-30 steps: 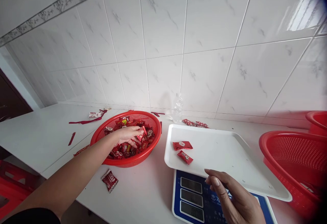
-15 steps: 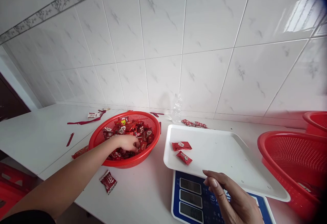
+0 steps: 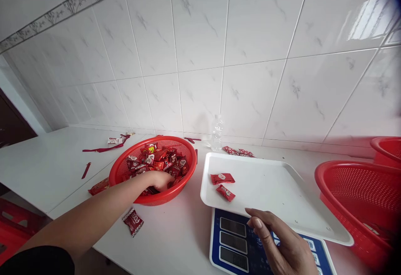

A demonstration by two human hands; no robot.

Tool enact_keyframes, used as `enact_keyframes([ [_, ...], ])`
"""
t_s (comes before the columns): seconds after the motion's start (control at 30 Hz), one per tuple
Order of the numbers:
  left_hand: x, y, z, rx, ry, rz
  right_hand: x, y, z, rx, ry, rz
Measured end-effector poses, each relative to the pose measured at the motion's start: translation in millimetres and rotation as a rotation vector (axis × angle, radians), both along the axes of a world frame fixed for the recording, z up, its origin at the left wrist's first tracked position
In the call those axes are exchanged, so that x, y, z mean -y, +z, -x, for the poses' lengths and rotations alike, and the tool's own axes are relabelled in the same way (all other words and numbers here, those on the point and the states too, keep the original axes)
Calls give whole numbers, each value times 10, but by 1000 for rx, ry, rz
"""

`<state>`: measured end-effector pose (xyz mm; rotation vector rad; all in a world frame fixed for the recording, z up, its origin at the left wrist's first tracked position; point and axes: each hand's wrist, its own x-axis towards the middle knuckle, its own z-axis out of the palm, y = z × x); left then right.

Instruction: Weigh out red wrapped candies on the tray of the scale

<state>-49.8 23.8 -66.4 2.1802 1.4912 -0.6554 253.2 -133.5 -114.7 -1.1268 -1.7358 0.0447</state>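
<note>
Basically, your L hand is down among the candies — grip's hidden, can't tell; R hand, loosely curled w/ nothing visible, sits nearer the tray — right of the basket.

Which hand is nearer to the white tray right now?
Right: the right hand is over the scale, fingertips at the tray's near edge. The left hand is left of it, in the basket of candies.

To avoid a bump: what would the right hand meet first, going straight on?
The right hand would likely meet the white tray's near rim or, if higher, the nearer red-wrapped candy on it; depth is unclear.
</note>
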Motion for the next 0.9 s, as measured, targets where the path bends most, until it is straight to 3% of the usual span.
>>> enact_keyframes([
  [0.23, -4, 26, 18, 14, -12, -5, 12, 23, 32, 6, -4, -74],
  [0.5, -27, -10, -8, -68, -13, 44, -1, -16, 19, -7, 12, -12],
  [0.9, 3, 64, 10, 18, 7, 23, 0, 7, 30, -21, 18, -15],
])
